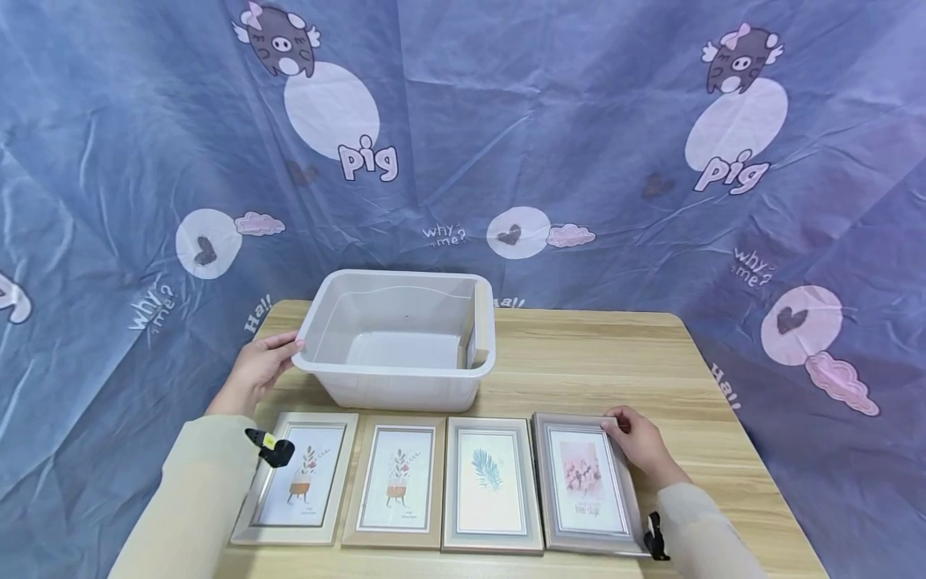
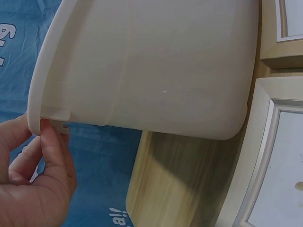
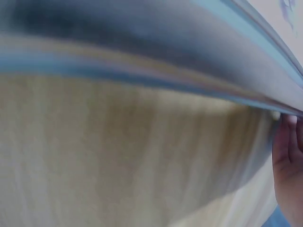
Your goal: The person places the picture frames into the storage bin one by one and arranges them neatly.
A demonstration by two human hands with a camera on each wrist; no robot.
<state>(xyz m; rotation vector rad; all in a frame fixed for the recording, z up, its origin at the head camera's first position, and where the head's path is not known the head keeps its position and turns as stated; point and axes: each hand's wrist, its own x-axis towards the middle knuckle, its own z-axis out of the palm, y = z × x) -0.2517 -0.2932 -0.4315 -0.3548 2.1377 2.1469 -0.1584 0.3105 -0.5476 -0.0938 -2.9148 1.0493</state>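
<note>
My left hand (image 1: 262,366) pinches the left rim of a white plastic bin (image 1: 405,390), its thumb and fingers meeting at the lip in the left wrist view. Inside the bin, a picture frame (image 1: 481,326) stands on edge against the right wall. At the right end of a row of frames, my right hand (image 1: 640,438) grips the top right corner of a silver-grey picture frame (image 1: 544,482) with a pink flower print. Its thumb lies on the front, and its fingers are at the edge. Shadow under this edge shows in the right wrist view.
Left of the gripped frame lie a champagne-coloured frame (image 1: 450,482) with a blue leaf, a tan frame (image 1: 356,490) and a whitish frame (image 1: 346,474), both with potted plant prints. Wood-grain table (image 1: 593,354) runs back to a blue printed cloth (image 1: 463,121).
</note>
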